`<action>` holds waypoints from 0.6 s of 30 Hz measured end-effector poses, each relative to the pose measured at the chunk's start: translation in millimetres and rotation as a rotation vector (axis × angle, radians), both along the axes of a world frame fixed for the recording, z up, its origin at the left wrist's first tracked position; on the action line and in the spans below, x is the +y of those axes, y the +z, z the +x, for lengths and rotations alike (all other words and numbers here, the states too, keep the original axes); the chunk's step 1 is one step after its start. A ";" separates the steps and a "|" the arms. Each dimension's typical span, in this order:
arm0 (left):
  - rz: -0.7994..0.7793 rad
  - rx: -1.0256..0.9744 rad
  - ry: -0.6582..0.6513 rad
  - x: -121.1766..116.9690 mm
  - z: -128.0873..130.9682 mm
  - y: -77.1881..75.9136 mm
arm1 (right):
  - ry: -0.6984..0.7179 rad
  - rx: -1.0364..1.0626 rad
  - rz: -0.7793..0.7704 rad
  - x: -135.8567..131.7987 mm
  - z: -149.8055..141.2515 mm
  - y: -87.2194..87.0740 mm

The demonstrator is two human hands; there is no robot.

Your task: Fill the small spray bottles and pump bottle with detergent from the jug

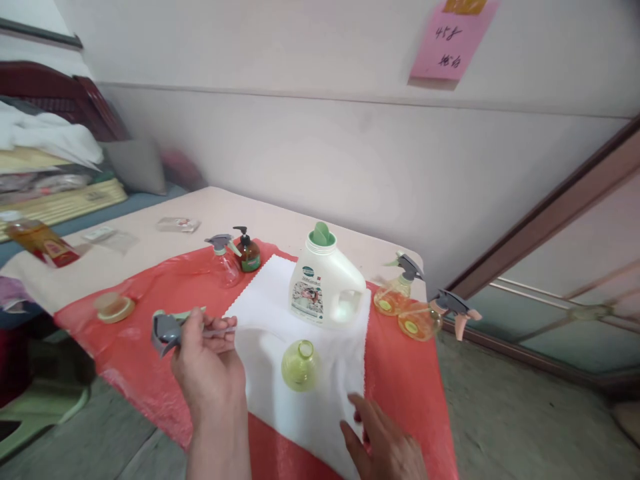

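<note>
My left hand [213, 357] is closed around a grey and pale green spray trigger head [169, 331], its clear dip tube pointing right past my fingers. Near the cloth's right edge, my right hand [385, 440] has its fingers apart and holds nothing. Between the hands a small yellow-green bottle [300, 367] stands open-necked on a white cloth [270, 293]. Behind it is a large cream detergent jug [325, 283] with a handle and no cap, a green spout showing in its mouth.
Two spray bottles [395, 293] with yellowish liquid stand at the right. A clear spray bottle [225, 263] and a brown pump bottle [249, 252] are at the back left. A round lid [114, 307] lies on the red plastic sheet [165, 287]. A pink note [453, 40] hangs on the wall.
</note>
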State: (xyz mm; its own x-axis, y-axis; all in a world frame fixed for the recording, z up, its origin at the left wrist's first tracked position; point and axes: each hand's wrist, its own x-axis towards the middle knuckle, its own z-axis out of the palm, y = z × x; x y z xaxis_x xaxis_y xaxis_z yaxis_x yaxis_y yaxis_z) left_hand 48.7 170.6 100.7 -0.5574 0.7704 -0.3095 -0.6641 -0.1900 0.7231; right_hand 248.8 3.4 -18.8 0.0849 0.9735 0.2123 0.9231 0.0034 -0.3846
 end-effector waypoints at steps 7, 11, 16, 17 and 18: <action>0.219 0.128 -0.155 -9.2 19.5 3.7 | -0.005 0.581 -0.078 70.1 -29.2 3.4; 0.310 0.411 -0.213 -14.3 27.1 0.7 | 0.094 0.740 -0.099 90.3 -41.9 -9.6; 0.157 0.786 -0.376 -21.2 32.1 0.1 | 0.152 0.701 0.004 87.0 -34.6 10.6; 0.124 0.795 -0.425 -22.0 33.7 0.5 | 0.142 0.668 0.042 83.8 -30.8 17.1; 0.105 0.786 -0.478 -22.6 35.7 0.6 | 0.126 0.631 0.087 80.5 -26.9 23.0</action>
State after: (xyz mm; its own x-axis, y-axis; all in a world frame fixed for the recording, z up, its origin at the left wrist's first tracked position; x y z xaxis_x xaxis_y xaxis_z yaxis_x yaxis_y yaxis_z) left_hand 84.3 148.0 101.3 -0.1931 0.9753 0.1071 -0.0150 -0.1121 0.9936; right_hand 221.9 83.9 4.2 0.1057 0.9655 0.2380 0.5102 0.1527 -0.8464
